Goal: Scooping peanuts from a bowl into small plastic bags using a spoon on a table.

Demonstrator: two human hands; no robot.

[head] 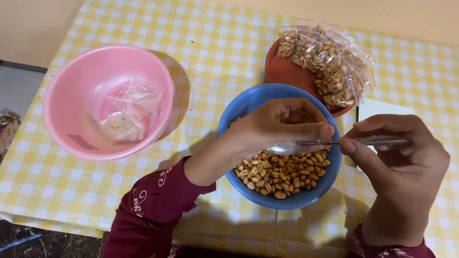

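Observation:
A blue bowl (pixel 287 203) half full of peanuts (pixel 282 174) stands on the checked cloth in front of me. My left hand (pixel 277 124) hovers over the bowl, fingers and thumb pinched on what looks like a small clear bag (pixel 287 147). My right hand (pixel 401 162) holds the handle of a metal spoon (pixel 368 141). The spoon lies level, and its bowl end reaches under my left thumb, at the bag. Both sleeves are dark red.
A pink bowl (pixel 62 91) at the left holds several empty small clear bags (pixel 129 110). Behind the blue bowl, a red-brown plate (pixel 282 71) carries several peanut-filled bags (pixel 330 62). A white flat object (pixel 382 107) lies at the right. The table edge runs along the left.

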